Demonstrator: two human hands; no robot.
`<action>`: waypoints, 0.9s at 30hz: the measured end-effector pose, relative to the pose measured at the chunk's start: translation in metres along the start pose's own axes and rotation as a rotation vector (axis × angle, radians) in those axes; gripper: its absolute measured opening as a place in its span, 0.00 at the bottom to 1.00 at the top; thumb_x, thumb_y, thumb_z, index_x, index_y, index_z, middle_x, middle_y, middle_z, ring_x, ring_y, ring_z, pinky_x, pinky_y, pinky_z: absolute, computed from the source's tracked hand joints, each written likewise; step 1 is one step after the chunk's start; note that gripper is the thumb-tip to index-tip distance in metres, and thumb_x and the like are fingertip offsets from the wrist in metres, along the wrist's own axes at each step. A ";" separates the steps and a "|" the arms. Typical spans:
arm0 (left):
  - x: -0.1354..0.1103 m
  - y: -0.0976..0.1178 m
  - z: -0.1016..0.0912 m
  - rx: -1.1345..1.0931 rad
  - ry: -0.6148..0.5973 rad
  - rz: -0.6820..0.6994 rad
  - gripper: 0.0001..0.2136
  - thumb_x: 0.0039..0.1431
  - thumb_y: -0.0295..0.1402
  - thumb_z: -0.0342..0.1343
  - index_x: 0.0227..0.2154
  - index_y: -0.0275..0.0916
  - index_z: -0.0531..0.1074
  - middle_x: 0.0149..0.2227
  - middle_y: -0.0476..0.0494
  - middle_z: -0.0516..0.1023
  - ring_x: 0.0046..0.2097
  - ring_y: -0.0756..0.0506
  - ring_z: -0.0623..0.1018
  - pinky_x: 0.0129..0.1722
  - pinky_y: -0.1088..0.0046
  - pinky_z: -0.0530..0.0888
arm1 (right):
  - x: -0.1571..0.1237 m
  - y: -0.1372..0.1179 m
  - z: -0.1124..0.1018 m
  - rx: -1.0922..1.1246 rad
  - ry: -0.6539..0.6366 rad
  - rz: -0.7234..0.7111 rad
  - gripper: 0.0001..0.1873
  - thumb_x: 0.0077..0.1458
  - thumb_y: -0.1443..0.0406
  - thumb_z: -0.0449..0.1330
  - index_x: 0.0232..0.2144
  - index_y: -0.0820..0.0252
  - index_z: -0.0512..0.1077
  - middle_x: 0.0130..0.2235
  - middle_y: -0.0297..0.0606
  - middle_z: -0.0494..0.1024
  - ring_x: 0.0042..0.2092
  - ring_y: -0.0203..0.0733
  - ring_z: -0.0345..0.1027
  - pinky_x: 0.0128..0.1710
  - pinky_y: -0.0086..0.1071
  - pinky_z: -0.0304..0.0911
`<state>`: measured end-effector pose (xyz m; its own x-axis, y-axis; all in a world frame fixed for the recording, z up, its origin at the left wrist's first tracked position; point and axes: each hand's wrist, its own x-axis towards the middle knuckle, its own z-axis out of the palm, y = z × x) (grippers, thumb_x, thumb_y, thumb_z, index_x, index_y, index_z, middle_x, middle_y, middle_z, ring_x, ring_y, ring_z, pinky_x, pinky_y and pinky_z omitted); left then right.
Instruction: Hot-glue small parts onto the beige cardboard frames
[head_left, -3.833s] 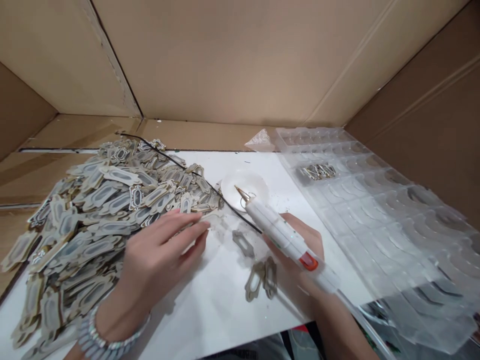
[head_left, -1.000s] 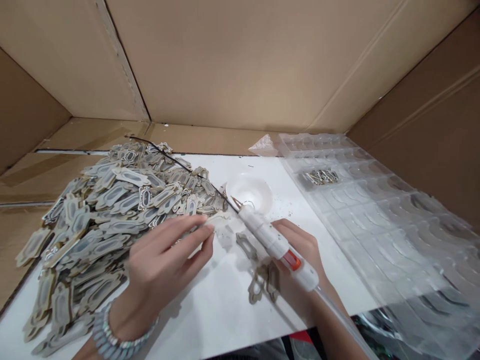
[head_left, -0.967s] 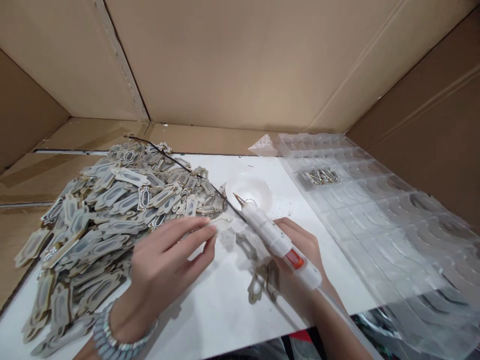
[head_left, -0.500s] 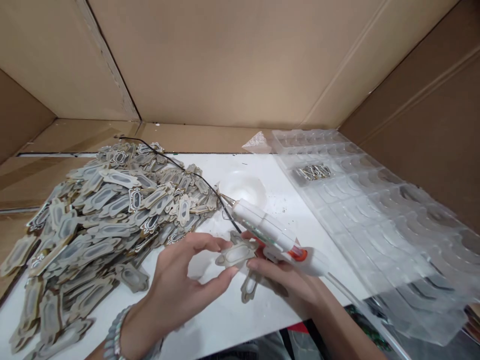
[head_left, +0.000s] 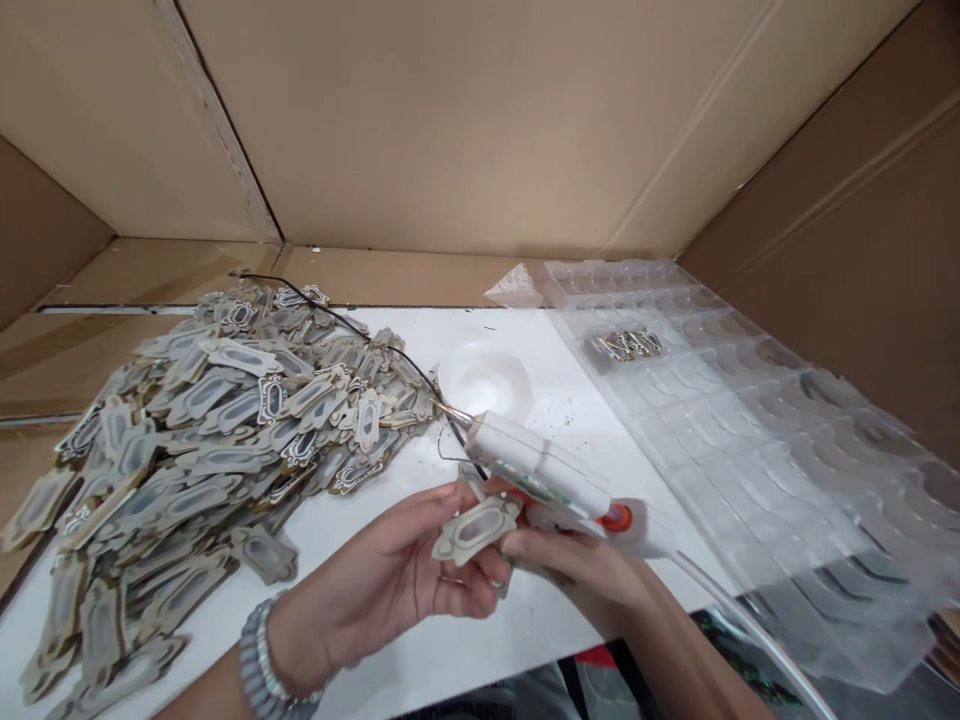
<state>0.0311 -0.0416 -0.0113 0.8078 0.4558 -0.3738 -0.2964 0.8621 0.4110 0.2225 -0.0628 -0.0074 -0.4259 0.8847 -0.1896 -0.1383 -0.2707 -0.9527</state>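
My left hand (head_left: pixel 397 565) has its fingers curled behind and beneath a grey ornate flat plate (head_left: pixel 478 530) with an oval panel, palm partly turned up. At the plate's right end presses the thumb of my right hand (head_left: pixel 574 560). That same hand grips a white glue gun (head_left: pixel 544 462) with an orange part at its rear, its thin metal nozzle pointing to the upper left. Parts of other grey plates show behind and below the hands, mostly hidden.
A large heap of similar plates (head_left: pixel 202 430) covers the left of the white table (head_left: pixel 540 650). A black cord (head_left: pixel 345 322) runs over it. Clear compartment trays (head_left: pixel 720 430) lie right, bearing small metal pieces (head_left: pixel 630 345). Cardboard walls (head_left: pixel 450 130) surround the table.
My left hand has gone from pinching the plate at its edges to reaching under it, palm turning up. The plate has tilted, and the glue gun has shifted slightly down and right.
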 end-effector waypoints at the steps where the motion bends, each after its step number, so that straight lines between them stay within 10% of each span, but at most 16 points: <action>1: 0.001 -0.001 0.000 -0.031 -0.014 0.006 0.12 0.59 0.39 0.61 0.40 0.36 0.73 0.32 0.44 0.79 0.33 0.51 0.79 0.35 0.76 0.76 | 0.001 0.001 0.000 -0.012 -0.024 -0.001 0.19 0.52 0.50 0.66 0.25 0.59 0.73 0.28 0.35 0.74 0.32 0.39 0.71 0.36 0.36 0.69; 10: -0.002 0.004 -0.001 -0.046 -0.042 0.092 0.10 0.54 0.33 0.66 0.39 0.40 0.77 0.34 0.47 0.80 0.36 0.52 0.80 0.36 0.78 0.77 | -0.006 0.008 -0.005 -0.221 0.277 -0.075 0.21 0.49 0.50 0.67 0.40 0.57 0.74 0.30 0.35 0.74 0.30 0.40 0.70 0.29 0.34 0.69; 15: -0.018 0.023 -0.006 0.161 0.130 0.375 0.19 0.50 0.37 0.69 0.46 0.46 0.77 0.37 0.49 0.82 0.40 0.51 0.81 0.45 0.78 0.77 | -0.010 0.010 -0.015 -0.422 0.461 -0.260 0.15 0.55 0.50 0.61 0.32 0.54 0.75 0.26 0.35 0.72 0.32 0.43 0.71 0.37 0.39 0.70; 23: -0.033 0.041 -0.005 0.710 0.516 0.991 0.16 0.51 0.35 0.68 0.44 0.54 0.77 0.39 0.53 0.84 0.43 0.50 0.82 0.41 0.82 0.78 | -0.006 0.000 -0.006 -0.549 0.266 -0.350 0.11 0.55 0.57 0.62 0.26 0.56 0.68 0.27 0.34 0.73 0.28 0.39 0.68 0.28 0.32 0.66; 27: -0.031 0.035 0.000 0.943 0.556 1.129 0.15 0.51 0.29 0.67 0.41 0.54 0.77 0.43 0.55 0.83 0.50 0.49 0.80 0.55 0.74 0.75 | -0.001 0.001 -0.004 -0.591 0.162 -0.493 0.18 0.59 0.54 0.59 0.22 0.55 0.66 0.26 0.35 0.72 0.28 0.39 0.68 0.29 0.33 0.66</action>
<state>-0.0044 -0.0257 0.0148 0.0534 0.9481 0.3134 -0.0099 -0.3133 0.9496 0.2270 -0.0626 -0.0092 -0.2975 0.9067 0.2990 0.2402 0.3742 -0.8957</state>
